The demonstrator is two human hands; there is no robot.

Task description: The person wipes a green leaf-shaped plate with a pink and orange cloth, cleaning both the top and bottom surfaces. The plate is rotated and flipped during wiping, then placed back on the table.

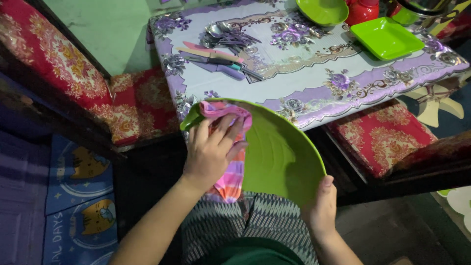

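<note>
- While our left hand (pixel 211 149) presses one pink striped cloth (pixel 228 147) flat against the inside of one round green plate (pixel 279 152), our fingers (pixel 226 128) lie spread over the cloth and curl into it, so the hand bears on the cloth rather than clenching a fist.
- Our right hand (pixel 321 208) grasps that same plate at its lower rim, thumb over the edge towards us and the fingers hidden behind it.
- Between the two grips the plate stands tilted, its hollow facing us, held in the air above our lap and just short of the table edge.
- One end of the cloth hangs down below the left hand, over our patterned skirt (pixel 250 225).
- Beyond the left hand, one table (pixel 304 95) with a purple flowered cover carries a loose pile of cutlery (pixel 223 49); we make out several spoons and a few pastel-handled knives, but cannot count them surely.
- Further beyond the right hand we count two more green dishes: one square plate (pixel 386 37) and one round bowl (pixel 322 11), with one red pot (pixel 362 10) between them.
- To either side of the grips we count two red patterned seat cushions (pixel 142 103), one left and one right (pixel 380 135).
</note>
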